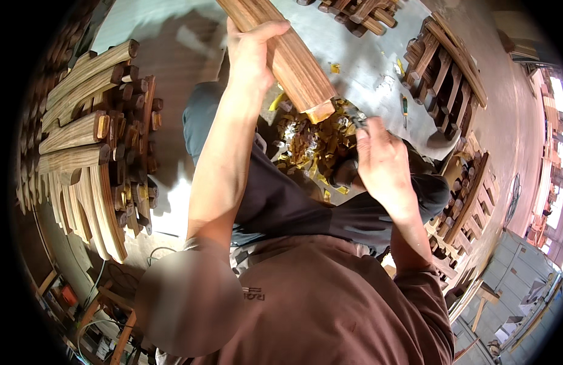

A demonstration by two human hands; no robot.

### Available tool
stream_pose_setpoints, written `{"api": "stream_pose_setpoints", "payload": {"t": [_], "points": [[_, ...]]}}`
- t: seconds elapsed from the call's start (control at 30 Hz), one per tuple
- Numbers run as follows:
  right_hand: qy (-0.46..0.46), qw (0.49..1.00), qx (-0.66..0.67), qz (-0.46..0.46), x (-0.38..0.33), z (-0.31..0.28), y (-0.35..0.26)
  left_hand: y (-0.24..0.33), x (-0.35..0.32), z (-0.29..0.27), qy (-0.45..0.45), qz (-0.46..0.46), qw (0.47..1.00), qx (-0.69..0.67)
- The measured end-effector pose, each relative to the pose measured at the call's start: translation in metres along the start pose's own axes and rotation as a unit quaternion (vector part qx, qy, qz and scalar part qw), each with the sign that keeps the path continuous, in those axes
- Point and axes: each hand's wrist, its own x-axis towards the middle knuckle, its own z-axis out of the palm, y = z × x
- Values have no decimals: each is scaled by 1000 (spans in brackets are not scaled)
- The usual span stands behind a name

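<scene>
My left hand (pixel 251 52) grips a long brown wooden piece (pixel 301 67) with flat faces, thumb across its top. The piece slants from the upper middle down toward my lap. On its near end sits a short yellowish tip (pixel 321 112). Just right of that tip, my right hand (pixel 383 161) is closed around a small dark tool (pixel 357 117); its kind is hard to make out, and the fingers hide most of it. Tool and wood appear close, though contact cannot be told. Below them, between my legs, lies a heap of yellow and brown scraps (pixel 312 141).
Stacked wooden parts (pixel 81 143) rise on my left. More wooden pieces lie in piles at the far right (pixel 442 67), right (pixel 467 201) and top (pixel 363 12). A slim tool with a green and orange handle (pixel 405 106) rests on the pale sheet (pixel 360 67).
</scene>
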Motion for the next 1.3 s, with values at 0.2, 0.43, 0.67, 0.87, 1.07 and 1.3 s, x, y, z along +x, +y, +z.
{"api": "stream_pose_setpoints", "payload": {"t": [0.2, 0.43, 0.67, 0.87, 1.07, 1.3], "points": [[17, 999, -43, -12, 3, 15, -14, -1, 1, -3, -11, 12, 1000, -9], [26, 997, -69, -23, 8, 24, -18, -4, 2, -6, -7, 24, 1000, 14], [-21, 995, -101, 16, 18, 26, -22, -5, -2, 3, 26, 39, 999, 24], [-159, 971, -173, -33, 9, 14, -4, -5, 7, -8, 20, 51, 998, 40], [27, 983, 184, 6, -9, 8, 14, 3, 22, -24, 15, -7, 1000, -24], [145, 951, 163, -221, 28, 20, 7, -21, 20, -34, -17, -175, 984, -33]]}}
